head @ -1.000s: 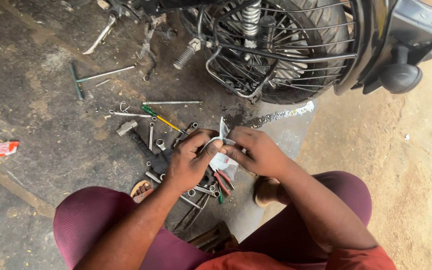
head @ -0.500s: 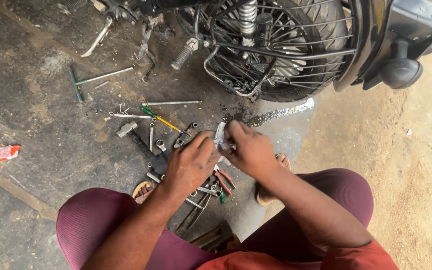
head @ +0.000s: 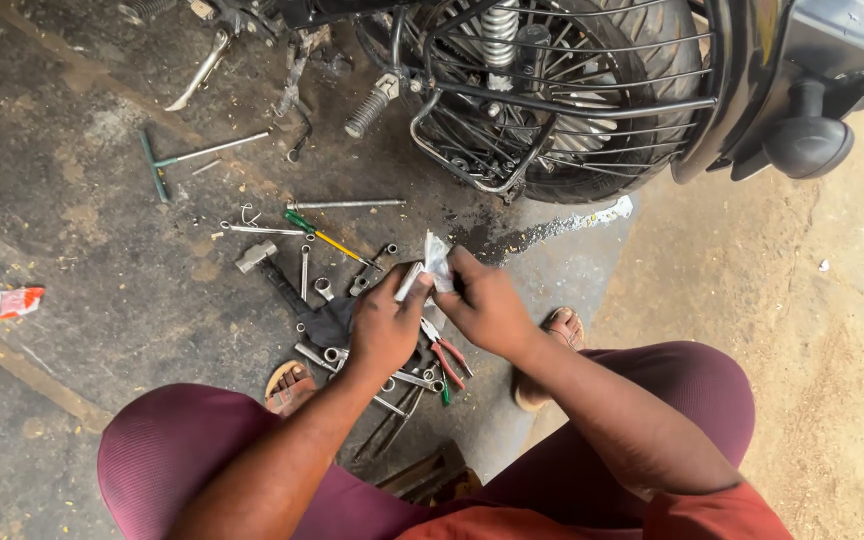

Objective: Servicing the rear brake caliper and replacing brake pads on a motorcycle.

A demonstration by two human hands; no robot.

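While both hands (head: 437, 315) pinch it, the small packet (head: 436, 262) looks crinkled, silvery-clear.

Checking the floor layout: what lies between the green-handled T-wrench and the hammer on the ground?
In the head view, a thin bent wire hook and a slim metal rod lie between the T-wrench and the hammer; otherwise bare stained concrete.

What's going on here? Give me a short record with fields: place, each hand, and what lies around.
Place: stained concrete floor beside a motorcycle's rear wheel
Left hand: pinches a small clear packet from its left side
Right hand: grips the same packet from the right
Under the hands: spanners and red-handled pliers
Further off: hammer, green T-handle wrench, yellow-and-green screwdriver
Posture: squatting, sandals on
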